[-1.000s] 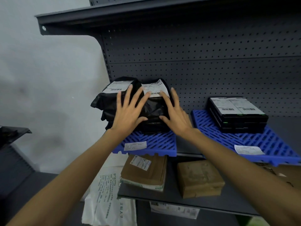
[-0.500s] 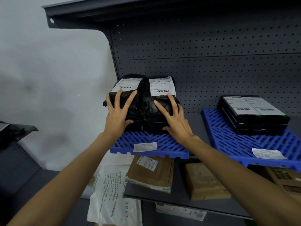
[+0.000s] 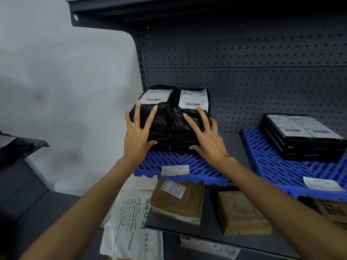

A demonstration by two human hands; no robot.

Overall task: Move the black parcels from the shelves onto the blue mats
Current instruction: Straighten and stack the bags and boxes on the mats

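Two stacks of black plastic-wrapped parcels (image 3: 165,121) with white shipping labels stand side by side on the left blue mat (image 3: 180,167), on the middle shelf. My left hand (image 3: 139,133) presses flat, fingers spread, against the front of the left stack. My right hand (image 3: 203,135) does the same on the right stack, thumb low at its base. To the right, a pile of flat black boxes (image 3: 304,137) with white labels lies on a second blue mat (image 3: 277,166).
Grey pegboard (image 3: 244,72) backs the shelves, with another shelf (image 3: 169,8) overhead. On the lower shelf (image 3: 210,228) lie brown parcels (image 3: 178,199) and a cardboard box (image 3: 242,212). A white printed bag (image 3: 131,224) hangs below left. A dark rack (image 3: 20,147) stands at far left.
The view has drawn closer and shifted left of the shelf. Both hands stay spread on the black stacks, which now sit squarer and a little further back on the mat.
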